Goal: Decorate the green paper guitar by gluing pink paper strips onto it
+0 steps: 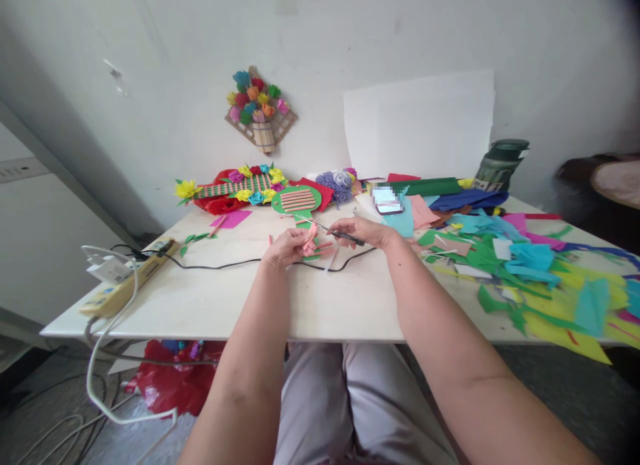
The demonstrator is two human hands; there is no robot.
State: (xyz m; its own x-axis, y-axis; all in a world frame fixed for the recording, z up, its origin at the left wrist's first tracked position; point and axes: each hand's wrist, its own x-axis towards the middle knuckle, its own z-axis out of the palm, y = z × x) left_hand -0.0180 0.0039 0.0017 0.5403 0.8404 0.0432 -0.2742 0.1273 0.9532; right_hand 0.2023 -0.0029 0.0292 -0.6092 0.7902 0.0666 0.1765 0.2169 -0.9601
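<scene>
Between the fingers of my left hand [289, 246] is a bunched piece of pink crepe paper [311, 241]. My right hand [361, 230] grips a pair of scissors [327, 231] with dark handles, its blades pointing left past the top of the pink paper. Whether the blades touch the paper I cannot tell. Just beyond the hands lies a green paddle-shaped cutout [299, 191] with pink strips across its round part. Its lower end is partly hidden by my hands and the pink paper.
A black cable [220, 263] crosses the table to a power strip [127, 282] at left. Paper scraps [520, 258] cover the right side. A phone [387, 200], purple yarn [336, 187], a dark bottle [500, 165] and a flower-trimmed piece [240, 187] stand or lie along the back.
</scene>
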